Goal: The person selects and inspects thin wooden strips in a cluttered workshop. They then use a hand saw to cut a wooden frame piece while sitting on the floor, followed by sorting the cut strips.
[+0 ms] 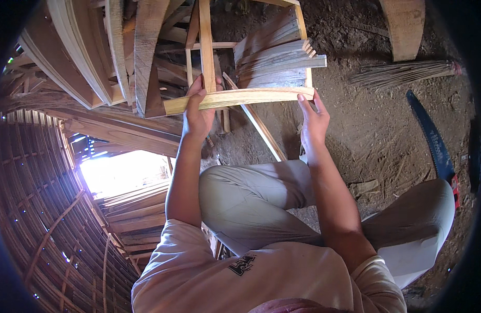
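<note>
A pale wooden strip (251,97) lies crosswise in front of me, along the near side of a small wooden frame (302,23). My left hand (200,112) is wrapped round the strip left of its middle, beside an upright bar (206,44). At the strip's right end, my right hand (315,117) pinches it between thumb and fingers. Grey weathered boards (272,55) fill part of the frame, and one board end juts past its right side. Whether the strip is fastened to the frame, I cannot tell.
A handsaw (432,138) with a red handle lies on the dirt floor at the right, near my knee. Beyond it are a stick broom (407,74) and a wooden plank (405,26). Curved boards (76,49) stand stacked at the left. Another strip (261,128) leans below the frame.
</note>
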The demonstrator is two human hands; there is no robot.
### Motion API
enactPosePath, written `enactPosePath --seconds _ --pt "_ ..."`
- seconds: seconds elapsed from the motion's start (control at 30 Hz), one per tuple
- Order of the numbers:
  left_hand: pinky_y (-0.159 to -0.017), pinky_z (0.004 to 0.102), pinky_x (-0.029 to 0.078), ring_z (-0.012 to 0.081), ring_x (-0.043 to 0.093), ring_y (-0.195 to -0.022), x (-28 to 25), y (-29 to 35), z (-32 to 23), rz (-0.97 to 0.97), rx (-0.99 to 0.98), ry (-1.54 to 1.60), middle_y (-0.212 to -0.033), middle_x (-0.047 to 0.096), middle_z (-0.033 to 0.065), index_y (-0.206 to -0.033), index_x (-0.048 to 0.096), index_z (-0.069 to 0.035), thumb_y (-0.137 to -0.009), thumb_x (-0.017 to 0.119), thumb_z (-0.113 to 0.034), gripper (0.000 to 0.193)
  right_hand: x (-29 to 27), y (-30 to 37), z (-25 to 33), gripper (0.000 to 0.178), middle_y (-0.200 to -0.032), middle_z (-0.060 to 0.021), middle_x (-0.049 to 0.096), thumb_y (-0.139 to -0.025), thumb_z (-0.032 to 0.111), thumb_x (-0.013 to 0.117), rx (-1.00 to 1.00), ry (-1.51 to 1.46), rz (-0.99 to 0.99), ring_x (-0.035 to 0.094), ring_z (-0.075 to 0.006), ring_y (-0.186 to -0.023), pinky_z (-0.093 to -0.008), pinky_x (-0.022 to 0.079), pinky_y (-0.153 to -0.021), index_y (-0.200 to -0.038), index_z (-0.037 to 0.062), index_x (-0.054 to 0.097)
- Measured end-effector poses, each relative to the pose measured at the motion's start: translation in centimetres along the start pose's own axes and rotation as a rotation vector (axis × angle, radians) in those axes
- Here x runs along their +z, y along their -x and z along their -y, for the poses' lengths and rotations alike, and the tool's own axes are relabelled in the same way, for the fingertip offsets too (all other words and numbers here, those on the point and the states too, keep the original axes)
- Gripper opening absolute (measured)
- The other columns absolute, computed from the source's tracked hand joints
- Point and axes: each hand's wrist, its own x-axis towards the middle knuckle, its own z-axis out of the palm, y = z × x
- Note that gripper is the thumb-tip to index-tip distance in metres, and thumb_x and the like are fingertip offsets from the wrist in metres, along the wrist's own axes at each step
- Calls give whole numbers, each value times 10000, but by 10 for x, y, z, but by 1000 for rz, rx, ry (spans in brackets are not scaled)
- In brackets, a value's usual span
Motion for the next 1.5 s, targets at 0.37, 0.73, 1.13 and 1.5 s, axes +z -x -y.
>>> enactPosePath --seconds 0.37,0.73,1.13,1.5 --pt "-1098 367 371 217 494 -1228 63 -2 43 -80 -56 -151 -1371 478 156 -1490 306 40 -913 448 -159 627 -46 -32 -20 422 -1004 -66 602 -866 -40 723 75 -267 -132 628 -136 -934 -245 552 -835 -1231 1 514" --pt "-1193 413 268 278 333 -1433 78 8 94 -7 -66 -265 -1557 299 191 -1563 151 9 -936 418 -117 693 -79 -43 -36 427 -1070 -97 636 -925 16 682 225 -320 -189 653 -158 -921 -246 564 -868 -1310 32 499" --pt "-1187 389 235 270 326 -1433 78 20 102 45 -60 -381 -1553 307 198 -1554 136 25 -964 362 -57 637 -71 -37 -48 532 -1097 -135 663 -961 101 664 275 -294 -263 679 -219 -885 -356 599 -808 -1430 127 414" --pt "-1199 392 222 273 282 -1464 67 22 106 26 -84 -375 -1591 238 203 -1565 91 19 -985 363 -72 646 -58 -31 -47 447 -970 -140 639 -1012 204 609 216 -104 -246 687 -248 -807 -405 613 -736 -1400 156 392"
